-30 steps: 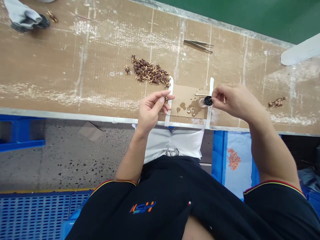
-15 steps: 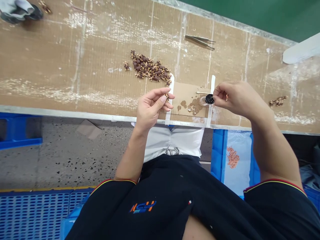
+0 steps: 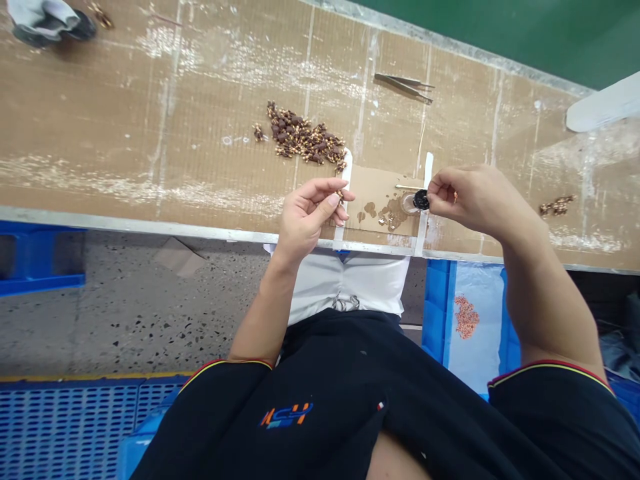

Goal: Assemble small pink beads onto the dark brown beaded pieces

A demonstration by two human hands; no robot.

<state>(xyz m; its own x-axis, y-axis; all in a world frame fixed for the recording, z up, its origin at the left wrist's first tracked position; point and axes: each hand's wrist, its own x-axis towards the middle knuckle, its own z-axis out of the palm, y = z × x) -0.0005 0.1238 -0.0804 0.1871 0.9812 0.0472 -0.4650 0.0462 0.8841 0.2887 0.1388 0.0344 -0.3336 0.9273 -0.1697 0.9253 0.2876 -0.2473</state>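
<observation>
My left hand (image 3: 307, 217) is closed, its thumb pressed against the fingers around a small brown-and-gold part (image 3: 341, 195). My right hand (image 3: 465, 197) is pinched at the rim of a small round dish with black contents (image 3: 421, 199). A bit of copper colour (image 3: 455, 196) shows among its curled fingers; what the fingertips pinch is hidden. The dish stands beside a clear round piece (image 3: 409, 204) on a wet-stained cardboard sheet (image 3: 367, 180). A thin swab-like stick (image 3: 411, 187) lies just behind it. Beyond my left hand spreads a pile of brown-and-gold parts (image 3: 307, 139).
Tweezers (image 3: 404, 87) lie toward the back of the cardboard-covered table (image 3: 215, 133). A smaller heap of parts (image 3: 556, 205) is at the right. Below the table edge, a blue bin (image 3: 439, 307) holds copper-coloured pieces (image 3: 467, 317). A grey-white cloth item (image 3: 47, 23) sits far left.
The view has shifted slightly, so the table's things appear a little further right. My left hand has moved slightly right; my right hand keeps its pinch at the black dish.
</observation>
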